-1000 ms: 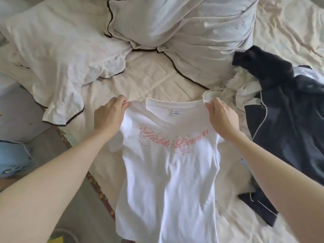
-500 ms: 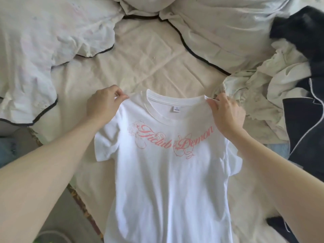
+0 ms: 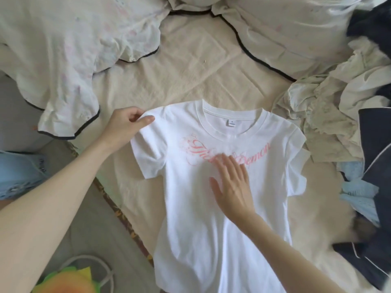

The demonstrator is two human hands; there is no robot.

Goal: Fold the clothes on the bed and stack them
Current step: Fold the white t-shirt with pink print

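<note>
Left hand (image 3: 127, 121) pinches the white T-shirt (image 3: 211, 208) shoulder, right hand (image 3: 232, 185) flat on its chest: smooth outward before folding.

A home bedroom: cream wrinkled bedsheet (image 3: 190, 66) under the flat fingers (image 3: 230, 168), white black-piped pillows (image 3: 63, 49) beyond the fingertips, heaped dark navy white-piped pyjamas (image 3: 374, 144) and crumpled cream cloth (image 3: 330, 106) off to their right, grey floor (image 3: 84, 208) below left.
</note>
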